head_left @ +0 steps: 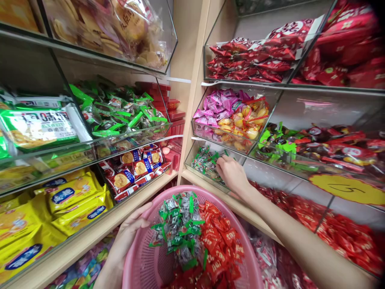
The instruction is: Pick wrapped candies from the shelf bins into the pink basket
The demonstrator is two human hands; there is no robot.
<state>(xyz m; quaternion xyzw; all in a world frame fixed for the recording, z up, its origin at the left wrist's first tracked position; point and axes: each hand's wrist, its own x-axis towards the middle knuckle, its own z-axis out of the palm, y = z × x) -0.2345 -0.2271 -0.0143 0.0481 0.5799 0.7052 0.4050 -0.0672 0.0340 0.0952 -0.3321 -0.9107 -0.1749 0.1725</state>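
Note:
My left hand (128, 230) holds a pink plastic basket (240, 224) by its left side, fingers along the rim. Inside the basket, clear-and-green wrapped candies (180, 224) lie on the left and red wrapped candies (221, 237) on the right and at the bottom. My right hand (230, 170) reaches into a clear corner bin of small green-wrapped candies (204, 160). Its fingers are curled together among the candies; whatever is between them is hidden.
Clear bins line two wooden shelf walls meeting in a corner. Purple packets (216, 104) sit above my right hand, near a yellow price tag (349, 189). Red candies (345, 237) lie below my right arm. Yellow packs (72, 196) and red-and-blue biscuit packs (140, 166) stand left.

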